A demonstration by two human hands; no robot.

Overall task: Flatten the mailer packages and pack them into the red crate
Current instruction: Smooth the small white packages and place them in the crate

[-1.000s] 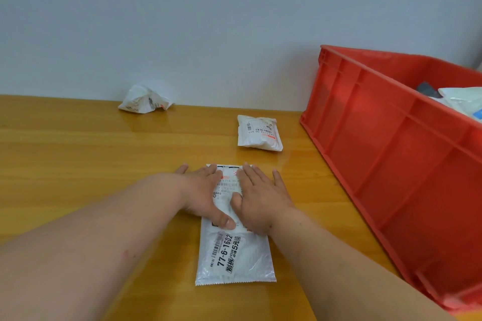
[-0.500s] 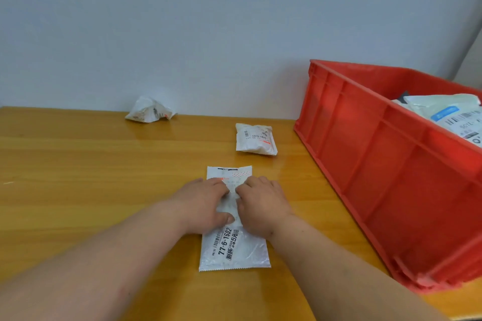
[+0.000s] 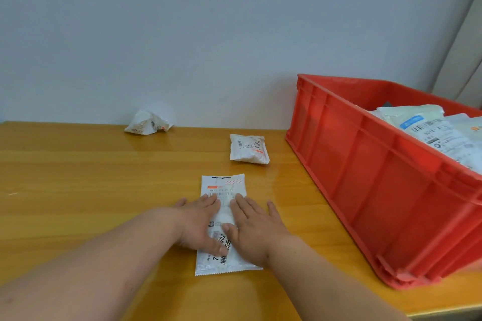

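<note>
Pressing down side by side, the left hand point(image 3: 199, 224) and right hand point(image 3: 254, 229) lie with fingers straight and spread on the flat white mailer point(image 3: 221, 187), which rests on the desk point(image 3: 78, 177) left of the red crate point(image 3: 365, 177). Beyond the mailer, nearer the crate, sits a puffy packet point(image 3: 249, 149). Farther left against the wall lies a crumpled packet point(image 3: 147, 126). Labelled mailers point(image 3: 427, 130) fill the crate.

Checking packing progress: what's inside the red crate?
The red crate holds several flat white mailers, one with a blue label. Its near wall hides whatever lies lower down and the floor.
</note>
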